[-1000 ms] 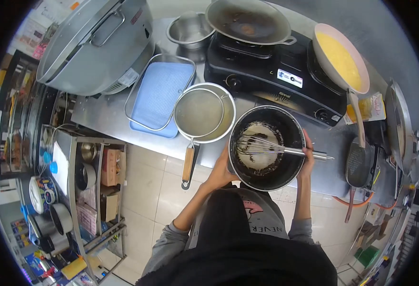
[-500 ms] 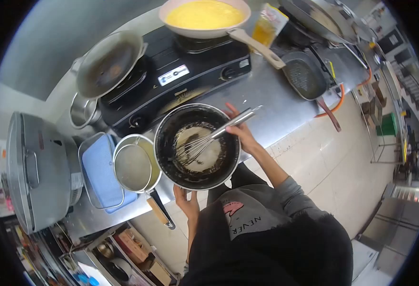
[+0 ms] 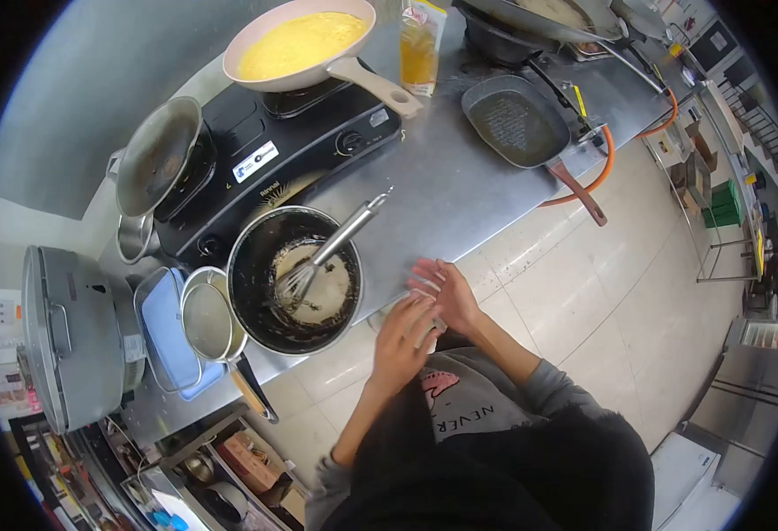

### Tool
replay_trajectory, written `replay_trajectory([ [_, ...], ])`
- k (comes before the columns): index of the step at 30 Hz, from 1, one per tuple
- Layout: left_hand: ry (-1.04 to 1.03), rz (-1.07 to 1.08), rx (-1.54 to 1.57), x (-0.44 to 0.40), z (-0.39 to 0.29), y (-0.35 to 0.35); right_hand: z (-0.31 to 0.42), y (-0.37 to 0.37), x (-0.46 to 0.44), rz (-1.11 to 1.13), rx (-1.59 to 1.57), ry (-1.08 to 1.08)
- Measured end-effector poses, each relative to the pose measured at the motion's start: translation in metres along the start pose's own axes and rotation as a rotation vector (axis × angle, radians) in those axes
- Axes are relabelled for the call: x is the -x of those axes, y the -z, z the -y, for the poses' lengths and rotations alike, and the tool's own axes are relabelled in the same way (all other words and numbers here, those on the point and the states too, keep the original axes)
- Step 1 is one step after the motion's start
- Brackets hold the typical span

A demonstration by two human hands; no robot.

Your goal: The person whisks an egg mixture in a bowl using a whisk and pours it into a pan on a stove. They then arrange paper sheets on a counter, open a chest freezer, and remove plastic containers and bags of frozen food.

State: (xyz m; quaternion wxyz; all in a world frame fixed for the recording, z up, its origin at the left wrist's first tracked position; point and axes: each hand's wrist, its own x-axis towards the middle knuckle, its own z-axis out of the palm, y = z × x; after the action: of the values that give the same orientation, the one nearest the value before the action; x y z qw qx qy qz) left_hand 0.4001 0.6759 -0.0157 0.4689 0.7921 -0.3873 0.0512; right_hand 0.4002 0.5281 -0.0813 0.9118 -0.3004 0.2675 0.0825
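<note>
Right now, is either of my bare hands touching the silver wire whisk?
No, the silver wire whisk leans in the round black-lined pot, with the bare left hand and bare right hand away from it.

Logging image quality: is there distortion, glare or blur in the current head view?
Head view: fisheye distortion, with black rounded corners; soft sheen on the steel counter, but no glare hiding the whisk or pot; lettering on the stove is legible, so little blur there.

Kitchen, with stove and frying pan
</note>
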Motion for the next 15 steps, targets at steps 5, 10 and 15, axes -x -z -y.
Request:
replay_trajectory([
  [5,-0.374,0.313,0.031,-0.028,-0.004,-0.087,0.049,0.021,0.066,0.386,-0.555,-0.188],
  [10,-0.018,0.286,-0.418,-0.024,0.01,-0.101,0.135,0.02,0.122,0.118,-0.495,0.428],
  [15,0.705,-0.118,1.552,-0.043,-0.032,-0.13,0.078,0.068,0.083,0.178,1.498,1.381],
])
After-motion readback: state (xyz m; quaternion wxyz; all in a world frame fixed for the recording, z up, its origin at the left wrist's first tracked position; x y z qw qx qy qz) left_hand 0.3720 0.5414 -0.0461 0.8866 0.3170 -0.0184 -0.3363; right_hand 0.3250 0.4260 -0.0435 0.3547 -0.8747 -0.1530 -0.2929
